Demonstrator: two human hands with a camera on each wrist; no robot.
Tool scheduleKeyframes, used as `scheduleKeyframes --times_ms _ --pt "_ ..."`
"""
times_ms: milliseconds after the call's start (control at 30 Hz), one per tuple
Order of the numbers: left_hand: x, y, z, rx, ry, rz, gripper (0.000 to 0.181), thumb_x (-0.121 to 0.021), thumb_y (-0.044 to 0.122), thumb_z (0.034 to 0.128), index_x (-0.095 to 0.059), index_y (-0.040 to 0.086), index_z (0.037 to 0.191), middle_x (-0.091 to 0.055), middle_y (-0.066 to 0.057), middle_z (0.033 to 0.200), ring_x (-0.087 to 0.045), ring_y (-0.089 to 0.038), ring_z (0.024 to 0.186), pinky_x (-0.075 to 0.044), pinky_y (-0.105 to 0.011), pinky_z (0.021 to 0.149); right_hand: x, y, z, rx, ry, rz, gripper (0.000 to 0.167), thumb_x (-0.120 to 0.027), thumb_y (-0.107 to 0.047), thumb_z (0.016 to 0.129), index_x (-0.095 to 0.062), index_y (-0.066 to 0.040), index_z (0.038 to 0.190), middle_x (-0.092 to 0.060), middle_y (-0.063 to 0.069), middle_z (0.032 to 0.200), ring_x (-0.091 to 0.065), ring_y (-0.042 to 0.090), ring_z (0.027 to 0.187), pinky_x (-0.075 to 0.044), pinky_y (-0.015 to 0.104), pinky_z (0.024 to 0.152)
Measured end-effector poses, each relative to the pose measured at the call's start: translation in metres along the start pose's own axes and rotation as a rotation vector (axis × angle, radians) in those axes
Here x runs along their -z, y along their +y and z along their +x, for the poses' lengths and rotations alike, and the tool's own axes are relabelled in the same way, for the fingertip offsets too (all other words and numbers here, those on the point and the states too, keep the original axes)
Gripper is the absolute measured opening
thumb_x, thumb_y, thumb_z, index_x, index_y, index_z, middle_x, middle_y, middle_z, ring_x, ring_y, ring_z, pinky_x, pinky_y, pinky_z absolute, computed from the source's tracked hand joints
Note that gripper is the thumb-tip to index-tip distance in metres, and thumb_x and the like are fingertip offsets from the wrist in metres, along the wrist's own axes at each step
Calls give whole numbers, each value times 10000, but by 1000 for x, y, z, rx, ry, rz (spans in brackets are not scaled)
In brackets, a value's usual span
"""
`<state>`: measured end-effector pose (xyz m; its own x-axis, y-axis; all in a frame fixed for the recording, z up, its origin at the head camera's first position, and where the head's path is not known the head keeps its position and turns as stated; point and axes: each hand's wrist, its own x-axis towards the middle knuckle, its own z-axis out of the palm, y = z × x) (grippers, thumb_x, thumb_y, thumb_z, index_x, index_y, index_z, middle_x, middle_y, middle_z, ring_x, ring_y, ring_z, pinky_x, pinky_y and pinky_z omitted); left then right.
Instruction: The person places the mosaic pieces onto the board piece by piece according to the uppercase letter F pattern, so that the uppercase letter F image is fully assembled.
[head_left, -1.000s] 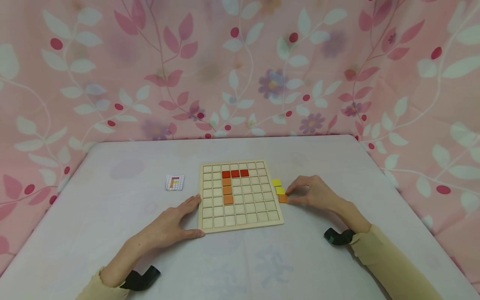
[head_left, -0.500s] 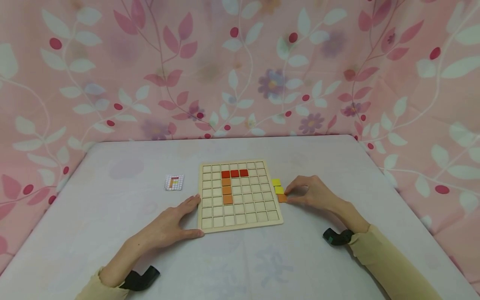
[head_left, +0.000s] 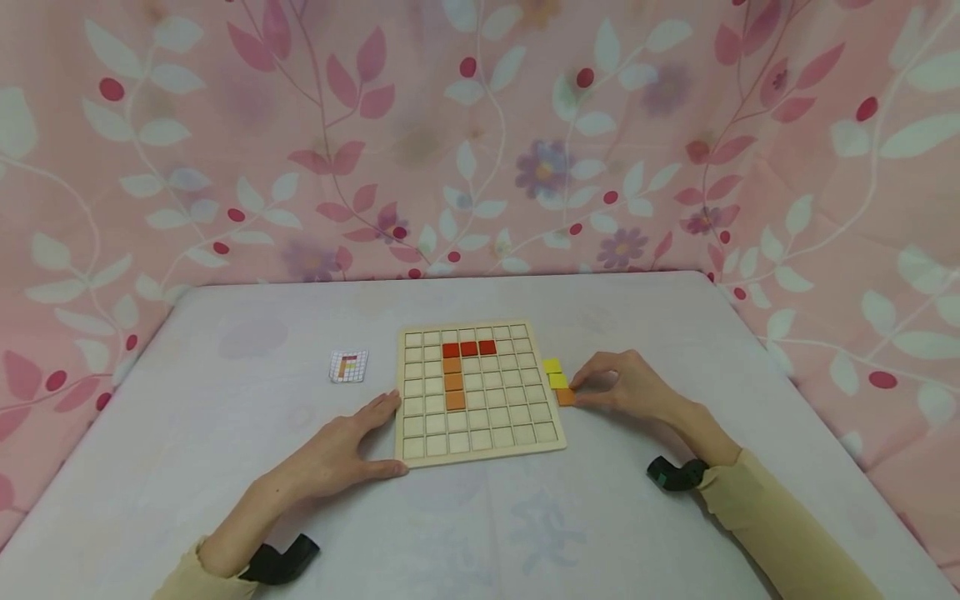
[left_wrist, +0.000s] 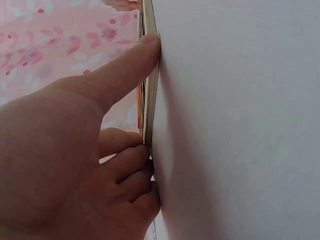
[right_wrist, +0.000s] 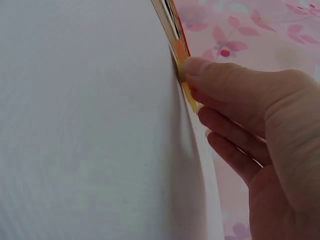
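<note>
A square wooden grid board [head_left: 482,450] lies on the table in the head view, with a row of red tiles [head_left: 468,348] and a column of orange tiles [head_left: 453,382] set in its cells. My left hand [head_left: 337,450] rests against the board's left side, thumb at the near corner and fingers spread along the edge. Beside the board's right edge are two yellow tiles [head_left: 552,367] and one loose orange tile [head_left: 566,397]. My right hand [head_left: 630,383] pinches the loose orange tile at its right side with thumb and index finger; its fingertips partly hide the contact in the right wrist view.
A small card [head_left: 348,367] printed with a coloured grid pattern lies left of the board. White cloth covers the table [head_left: 487,525]. A pink floral curtain [head_left: 480,167] hangs behind the table's far edge and along its sides.
</note>
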<state>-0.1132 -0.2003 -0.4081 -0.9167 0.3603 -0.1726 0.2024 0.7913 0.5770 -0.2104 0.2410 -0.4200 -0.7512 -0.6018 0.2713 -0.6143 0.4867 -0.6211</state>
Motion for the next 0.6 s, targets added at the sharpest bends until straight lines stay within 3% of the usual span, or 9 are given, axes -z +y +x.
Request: scheduleKeyframes --times_ms 333,600 --pt "1 1 -1 2 5 9 1016 -791 549 786 -306 141 1581 -282 -115 1637 -261 -353 1504 -287 -596 1160 8 -9 11 16 25 0 233 -886 -164 750 -781 -187 957 -757 -96 931 -699 121 943 -556 434 885" --pt "0 1 -1 0 4 4 1018 -792 547 786 -302 141 1582 -280 -119 1637 -260 -351 1505 -289 -588 1163 -4 -19 23 15 0 30 231 -891 -140 741 -785 -168 944 -754 -80 928 -699 125 956 -548 445 905"
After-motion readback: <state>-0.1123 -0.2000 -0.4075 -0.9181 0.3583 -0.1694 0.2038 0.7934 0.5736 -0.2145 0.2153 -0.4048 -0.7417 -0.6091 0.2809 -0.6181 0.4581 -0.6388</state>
